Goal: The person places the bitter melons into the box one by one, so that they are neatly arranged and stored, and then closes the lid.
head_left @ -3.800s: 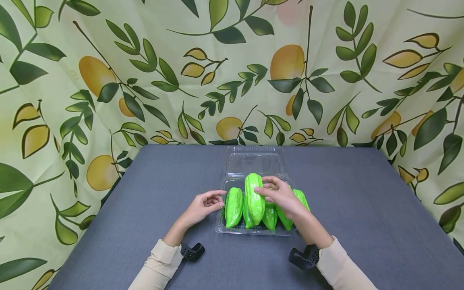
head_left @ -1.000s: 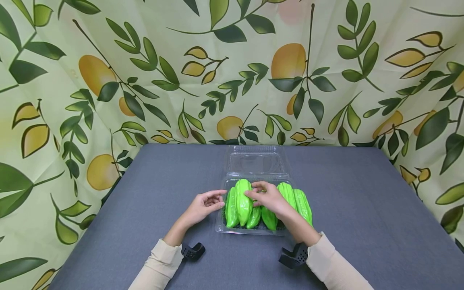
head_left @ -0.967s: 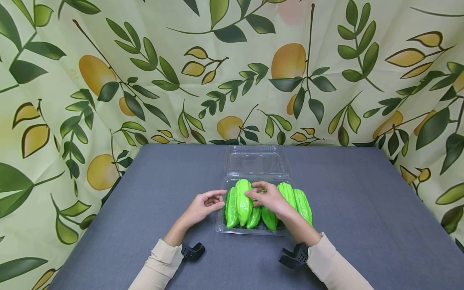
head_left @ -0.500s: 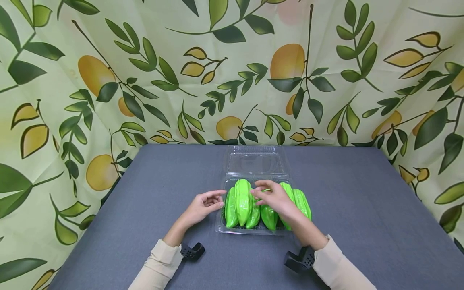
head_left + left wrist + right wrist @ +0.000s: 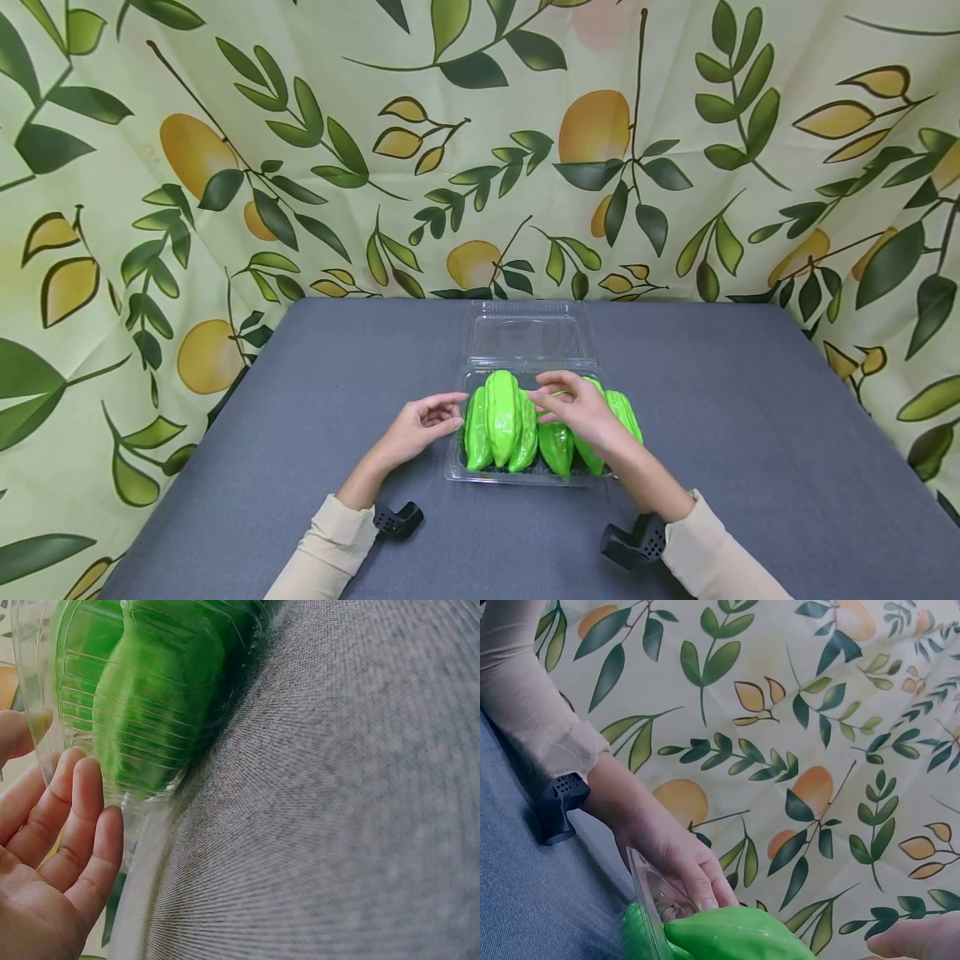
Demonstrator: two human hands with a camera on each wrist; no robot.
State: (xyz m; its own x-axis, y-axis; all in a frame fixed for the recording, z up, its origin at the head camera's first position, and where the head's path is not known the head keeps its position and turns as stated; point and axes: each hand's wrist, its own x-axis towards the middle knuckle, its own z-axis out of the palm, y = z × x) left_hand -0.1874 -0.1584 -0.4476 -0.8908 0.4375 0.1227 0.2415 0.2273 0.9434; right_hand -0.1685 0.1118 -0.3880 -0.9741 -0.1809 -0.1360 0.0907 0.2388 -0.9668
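Observation:
My left hand (image 5: 423, 425) rests its fingertips at the left rim of a clear plastic clamshell box (image 5: 525, 478). In the left wrist view, its loosely bent fingers (image 5: 86, 795) lie against the box's outer wall. Several bright green bitter melons sit side by side in the box. One bitter melon (image 5: 502, 421) lies on top of the others towards the left. Just right of it hovers my right hand (image 5: 581, 408), fingers relaxed and holding nothing, partly hiding the bitter melons on the right. The right wrist view shows only a fingertip of it (image 5: 919, 937).
The box's clear lid (image 5: 528, 333) is folded back flat behind it. A grey cloth (image 5: 360, 350) covers the table, and a leaf-patterned curtain (image 5: 480, 167) stands along its back and sides. Each wrist carries a black camera mount (image 5: 401, 521).
My right hand carried a bitter melon leftward, set it on top of the left ones, let go and drew back to the right. The left hand stayed at the rim.

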